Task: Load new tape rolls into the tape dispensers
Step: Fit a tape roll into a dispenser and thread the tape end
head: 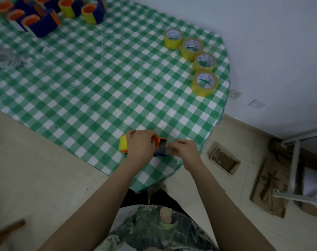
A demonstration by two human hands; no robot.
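A blue and orange tape dispenser (160,150) lies near the table's front edge with a yellow tape roll (123,143) seated in it. My left hand (139,144) grips the dispenser and roll from above. My right hand (184,149) pinches the clear tape end (164,146) pulled across the dispenser's blue front. Several loose yellow tape rolls (204,83) stand in a row at the table's right side. Several loaded blue and orange dispensers (40,24) are grouped at the far left.
The table carries a green and white checked cloth (99,78). A clear tape roll (4,57) lies at the left edge. On the floor to the right are a small tray (224,159), flattened cardboard (270,185) and a metal frame (295,160).
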